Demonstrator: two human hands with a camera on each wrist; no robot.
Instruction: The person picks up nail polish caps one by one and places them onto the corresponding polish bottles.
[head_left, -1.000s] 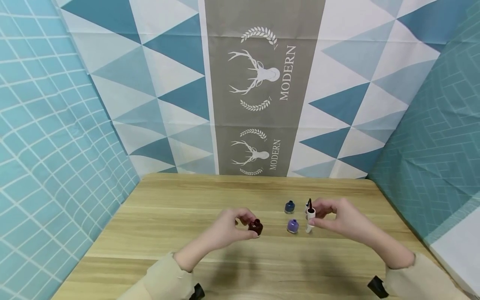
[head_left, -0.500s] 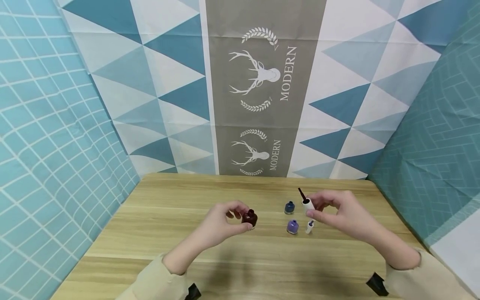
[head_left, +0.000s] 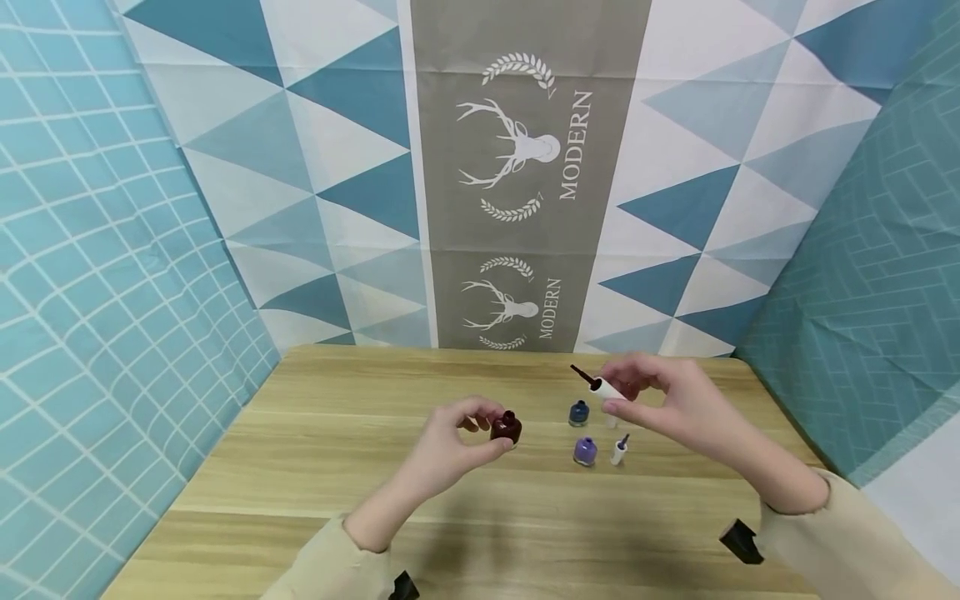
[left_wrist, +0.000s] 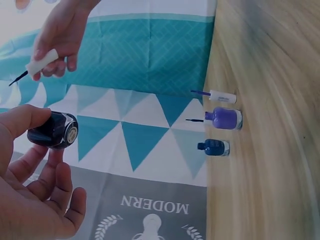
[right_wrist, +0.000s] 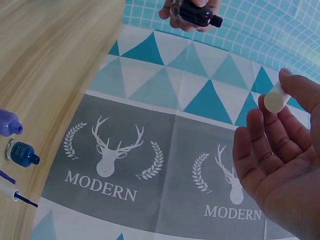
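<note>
My left hand point(head_left: 453, 442) holds an open dark red nail polish bottle point(head_left: 506, 427) above the table, thumb on one side and fingers on the other. Between thumb and fingers, my right hand point(head_left: 671, 390) pinches a white brush cap point(head_left: 606, 390); its dark brush points up and toward the left. Below stand an uncapped blue polish bottle point(head_left: 578, 413) and an uncapped purple bottle point(head_left: 585, 452). Beside the purple one, a white cap with a purple brush point(head_left: 619, 451) stands brush-up. Another white cap with a dark blue brush point(right_wrist: 7, 191) is partly hidden beneath my right hand in the head view.
The wooden table point(head_left: 337, 467) ends at a patterned cloth backdrop point(head_left: 510, 167) behind the bottles. Blue tile-print cloth point(head_left: 112, 250) hangs at the left, and teal cloth point(head_left: 885, 275) at the right.
My right hand has lifted the white brush cap up and leftward from beside the other caps, tipping its brush toward the left. My left hand has risen slightly with the red bottle.
</note>
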